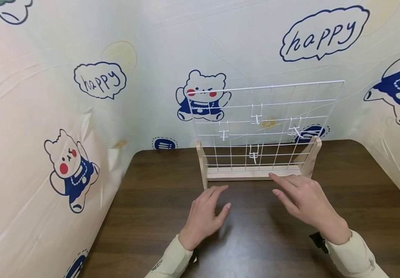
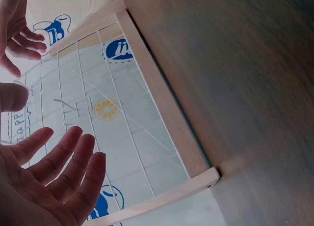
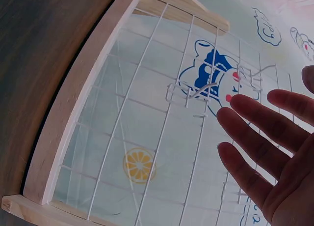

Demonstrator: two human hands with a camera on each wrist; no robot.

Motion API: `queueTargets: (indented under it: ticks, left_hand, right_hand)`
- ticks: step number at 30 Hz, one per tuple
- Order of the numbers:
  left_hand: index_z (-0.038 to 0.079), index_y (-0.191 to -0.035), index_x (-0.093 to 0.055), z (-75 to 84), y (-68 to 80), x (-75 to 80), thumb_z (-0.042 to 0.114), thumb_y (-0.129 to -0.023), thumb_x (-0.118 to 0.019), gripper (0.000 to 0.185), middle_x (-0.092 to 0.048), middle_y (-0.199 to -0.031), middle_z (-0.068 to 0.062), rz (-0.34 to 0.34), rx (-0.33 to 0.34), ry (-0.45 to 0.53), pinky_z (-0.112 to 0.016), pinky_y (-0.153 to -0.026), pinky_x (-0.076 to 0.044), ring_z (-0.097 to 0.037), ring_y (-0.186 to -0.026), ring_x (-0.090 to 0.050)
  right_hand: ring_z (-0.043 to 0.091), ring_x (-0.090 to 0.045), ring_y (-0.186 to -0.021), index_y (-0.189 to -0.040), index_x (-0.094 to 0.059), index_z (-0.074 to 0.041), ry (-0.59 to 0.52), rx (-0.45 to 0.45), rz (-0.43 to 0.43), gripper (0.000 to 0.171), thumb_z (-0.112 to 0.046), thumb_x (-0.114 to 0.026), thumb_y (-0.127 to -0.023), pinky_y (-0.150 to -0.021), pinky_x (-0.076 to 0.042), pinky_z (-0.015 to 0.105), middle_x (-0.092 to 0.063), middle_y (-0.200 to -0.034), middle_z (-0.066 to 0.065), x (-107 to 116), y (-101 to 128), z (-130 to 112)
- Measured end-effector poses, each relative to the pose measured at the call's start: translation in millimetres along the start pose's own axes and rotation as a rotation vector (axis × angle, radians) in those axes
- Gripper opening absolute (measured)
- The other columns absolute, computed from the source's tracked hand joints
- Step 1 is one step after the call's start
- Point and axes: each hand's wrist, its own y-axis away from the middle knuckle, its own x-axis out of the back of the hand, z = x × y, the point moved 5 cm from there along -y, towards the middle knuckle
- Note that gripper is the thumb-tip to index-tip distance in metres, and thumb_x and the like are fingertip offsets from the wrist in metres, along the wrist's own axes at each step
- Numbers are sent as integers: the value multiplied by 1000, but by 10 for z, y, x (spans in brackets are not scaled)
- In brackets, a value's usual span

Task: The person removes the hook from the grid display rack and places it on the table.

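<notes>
A white wire grid rack stands upright in a pale wooden base at the back of the table. Several white hooks hang on its wires, among them a lower hook and an upper hook. My left hand hovers in front of the base's left end, fingers loosely extended and holding nothing. In front of the base's right half is my right hand, its index finger pointing toward the base. Both palms, the left and the right, show nothing in them.
The dark brown wooden table has rounded back corners. Behind and at the sides hangs a pale curtain printed with bears and "happy" bubbles. Wooden side supports rise at the ends of the base.
</notes>
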Motion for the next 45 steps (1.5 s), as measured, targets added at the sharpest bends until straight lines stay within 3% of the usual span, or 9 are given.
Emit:
queueTargets:
  ticks: [18,34,45]
  left_hand:
    - [14,-134,-65,-26,-11,56,28,-94,-74,44,-75,-114,-1,42,1,16,-34,-77,-63,-15,-97,-73]
    - [10,-132,-66,-83,-25,87,25,-95,-71,41,-74,-118,-3,82,6,38,-36,-79,-63,-21,-99,-73]
    - [11,-130,-66,-123,-25,110,25,-94,-74,40,-75,-117,-3,120,17,14,-35,-82,-63,-15,-99,-72]
  right_hand:
    - [26,-73,-74,-128,-72,-10,6,20,76,54,-47,-37,-112,-63,-57,46,-78,-85,5,41,-63,-3]
    - [25,-72,-72,-125,-74,-9,22,14,117,52,-48,-43,-110,-60,-56,44,-76,-81,3,83,-100,33]
    - [26,-73,-72,-124,-75,-7,16,12,164,54,-49,-45,-109,-60,-56,45,-79,-85,6,124,-140,68]
